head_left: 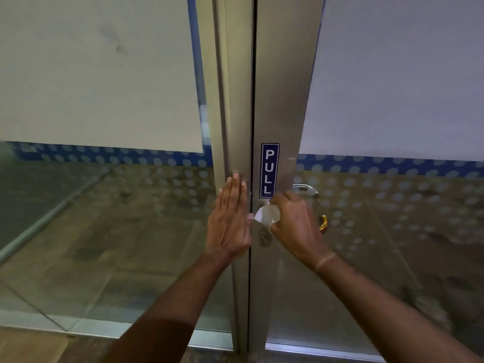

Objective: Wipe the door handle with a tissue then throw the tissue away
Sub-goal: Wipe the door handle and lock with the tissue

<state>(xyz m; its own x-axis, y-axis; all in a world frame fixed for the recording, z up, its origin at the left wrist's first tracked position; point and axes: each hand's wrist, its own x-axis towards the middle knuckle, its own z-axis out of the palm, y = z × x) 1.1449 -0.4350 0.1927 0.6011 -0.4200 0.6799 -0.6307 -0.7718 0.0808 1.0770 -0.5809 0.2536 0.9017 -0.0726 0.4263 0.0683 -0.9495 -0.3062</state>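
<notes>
A white tissue (266, 215) is crumpled in my right hand (296, 226), which presses it against the metal door stile just below the blue PULL sign (269, 170). The near door handle is hidden under that hand; a silver lever (305, 190) shows through the glass behind it. Below the tissue sits the round keyhole (264, 238). My left hand (230, 221) lies flat, fingers together and pointing up, against the left door's metal frame (237, 127), holding nothing.
Two glass doors with frosted upper panels (392, 74) and blue dotted bands meet at a dark vertical gap (252, 100). A gold-coloured piece (324, 222) shows beside my right hand. Wooden floor (31, 344) lies at the bottom left.
</notes>
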